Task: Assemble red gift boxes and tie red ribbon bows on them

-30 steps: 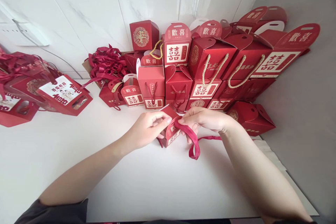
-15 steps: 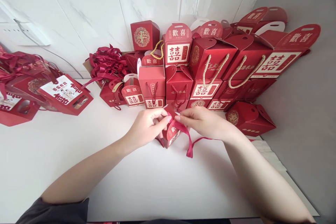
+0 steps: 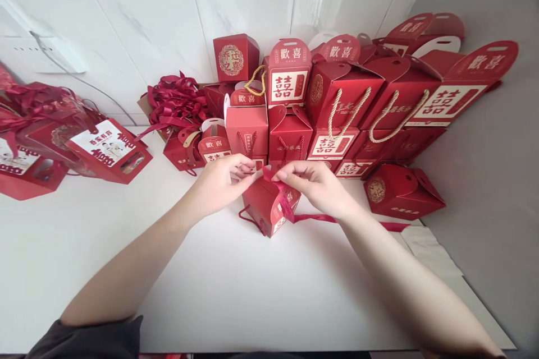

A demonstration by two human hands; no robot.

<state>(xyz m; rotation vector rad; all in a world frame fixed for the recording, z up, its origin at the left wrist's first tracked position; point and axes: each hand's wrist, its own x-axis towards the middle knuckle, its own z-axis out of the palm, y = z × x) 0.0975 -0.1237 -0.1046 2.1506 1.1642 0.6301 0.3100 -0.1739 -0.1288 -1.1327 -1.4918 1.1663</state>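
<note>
A red gift box (image 3: 259,199) with a cord handle at its left stands on the white table, below both my hands. My left hand (image 3: 225,182) is above its left side, thumb and fingers closed on the end of a dark red ribbon (image 3: 314,217). My right hand (image 3: 314,182) pinches the same ribbon a little to the right, over the box's top. From there the ribbon drops past the box's right side and trails across the table behind my right forearm. My fingers partly hide the box's top edge.
Stacked red gift boxes (image 3: 290,129) line the wall behind. A heap of dark red ribbons (image 3: 179,101) lies at the back left. Finished-looking boxes with ribbons (image 3: 112,151) stand far left. A single red box (image 3: 402,192) sits at right, near white tissue (image 3: 429,244).
My hands have lifted slightly off the box, the left moving leftward, so more of its top shows. The ribbon's hanging tail has been drawn up and now lies more to the right.
</note>
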